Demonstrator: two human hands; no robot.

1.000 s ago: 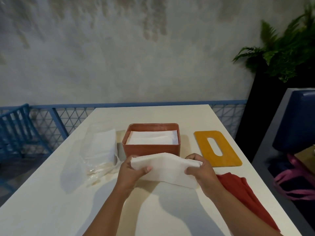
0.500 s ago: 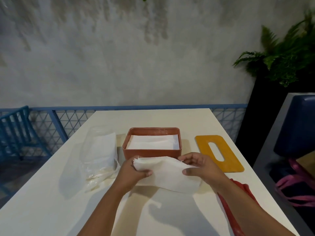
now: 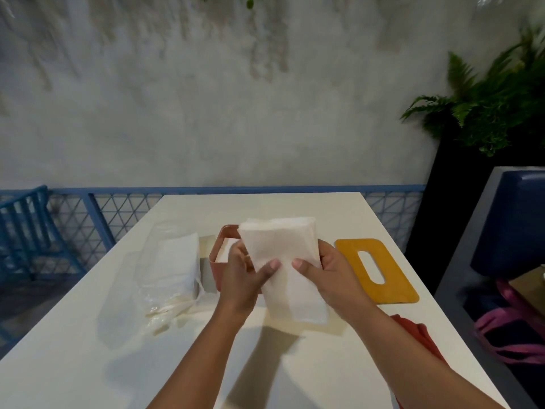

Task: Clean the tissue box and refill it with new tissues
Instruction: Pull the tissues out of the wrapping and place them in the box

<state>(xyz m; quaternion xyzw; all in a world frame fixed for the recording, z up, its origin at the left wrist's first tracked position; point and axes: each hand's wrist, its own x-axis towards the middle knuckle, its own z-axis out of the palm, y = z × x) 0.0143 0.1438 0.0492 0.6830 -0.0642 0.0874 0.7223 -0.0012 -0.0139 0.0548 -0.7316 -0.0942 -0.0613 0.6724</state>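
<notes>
The white folded tissue stack (image 3: 283, 267) has swung from crosswise to upright over the open terracotta tissue box (image 3: 214, 273) on the bench (image 3: 88, 364), left hand (image 3: 241, 278) and right hand (image 3: 336, 278) gripping its sides, probably squaring it for loading.

We see a white tissue stack (image 3: 283, 261), a terracotta tissue box (image 3: 214, 273), a mustard-yellow lid (image 3: 392, 278) and a red cloth (image 3: 413, 332) on the white table (image 3: 88, 349). Behind, we note a blue railing (image 3: 118, 211) with triangular lattice mesh, a mottled grey wall (image 3: 236, 113) and a green fern (image 3: 486, 104).
</notes>
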